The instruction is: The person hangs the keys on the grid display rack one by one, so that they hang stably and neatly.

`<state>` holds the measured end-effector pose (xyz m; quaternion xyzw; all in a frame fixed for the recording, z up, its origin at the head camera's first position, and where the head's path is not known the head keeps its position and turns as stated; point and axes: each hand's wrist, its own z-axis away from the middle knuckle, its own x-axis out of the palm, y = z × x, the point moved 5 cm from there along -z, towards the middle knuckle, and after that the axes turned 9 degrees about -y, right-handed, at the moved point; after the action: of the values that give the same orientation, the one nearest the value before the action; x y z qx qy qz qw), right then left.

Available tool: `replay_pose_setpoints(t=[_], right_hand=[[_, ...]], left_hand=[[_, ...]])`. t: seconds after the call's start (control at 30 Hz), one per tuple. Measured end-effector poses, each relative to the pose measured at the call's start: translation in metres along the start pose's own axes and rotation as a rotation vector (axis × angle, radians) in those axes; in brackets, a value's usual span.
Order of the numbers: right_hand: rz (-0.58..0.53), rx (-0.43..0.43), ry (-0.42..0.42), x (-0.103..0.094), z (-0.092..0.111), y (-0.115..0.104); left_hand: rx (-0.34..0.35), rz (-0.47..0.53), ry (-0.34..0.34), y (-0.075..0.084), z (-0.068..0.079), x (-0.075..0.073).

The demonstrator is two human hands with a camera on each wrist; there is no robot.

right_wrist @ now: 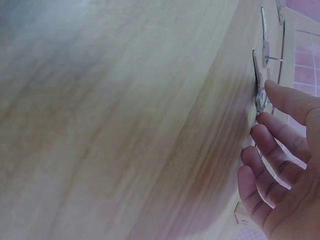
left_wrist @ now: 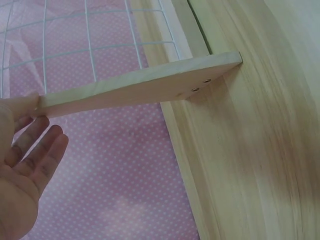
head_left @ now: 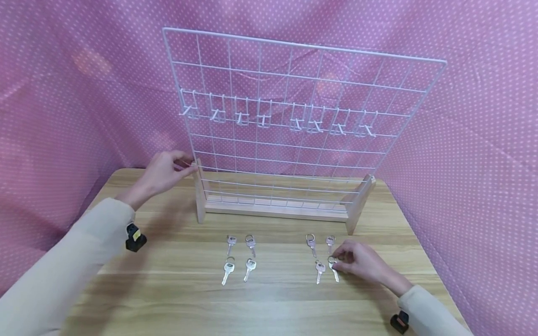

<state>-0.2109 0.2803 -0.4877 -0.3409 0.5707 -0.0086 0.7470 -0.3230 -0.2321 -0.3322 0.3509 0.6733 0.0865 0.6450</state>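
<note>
My left hand pinches the top end of the wooden side piece of a rack. Its thumb lies over the wood in the left wrist view, and the fingertips are beneath. At the front right, my right hand has thumb and forefinger at the ring of a silver key on the table. The right wrist view shows this key between the two digits, while the other fingers are loosely bent. Beside it lies another key, and two more, a key and a key, lie just behind.
A white wire grid stands tilted in the wooden rack, with a row of several white hooks. More keys lie left of centre, among them a ringed key. Pink dotted cloth surrounds the wooden table.
</note>
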Motion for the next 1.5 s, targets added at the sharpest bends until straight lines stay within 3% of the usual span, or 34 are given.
replay_pose_setpoints(t=[0.2,0.43,0.97,1.27,1.5], right_hand=[[0.019,-0.026,-0.009,0.001,-0.005,0.001],[-0.057,-0.031,-0.069,0.003,-0.010,0.003],[-0.120,-0.008,-0.069,0.005,-0.010,0.004],[-0.269,-0.058,-0.088,-0.012,0.003,-0.006],[-0.285,-0.049,-0.067,-0.029,0.011,-0.015]], left_hand=[[-0.023,-0.011,-0.038,0.000,-0.003,-0.003],[-0.042,-0.014,-0.077,-0.001,-0.006,-0.005],[-0.045,-0.038,-0.060,-0.001,-0.005,-0.008],[-0.036,-0.027,-0.049,-0.002,-0.005,-0.008],[-0.041,-0.030,-0.046,-0.003,-0.005,-0.007]])
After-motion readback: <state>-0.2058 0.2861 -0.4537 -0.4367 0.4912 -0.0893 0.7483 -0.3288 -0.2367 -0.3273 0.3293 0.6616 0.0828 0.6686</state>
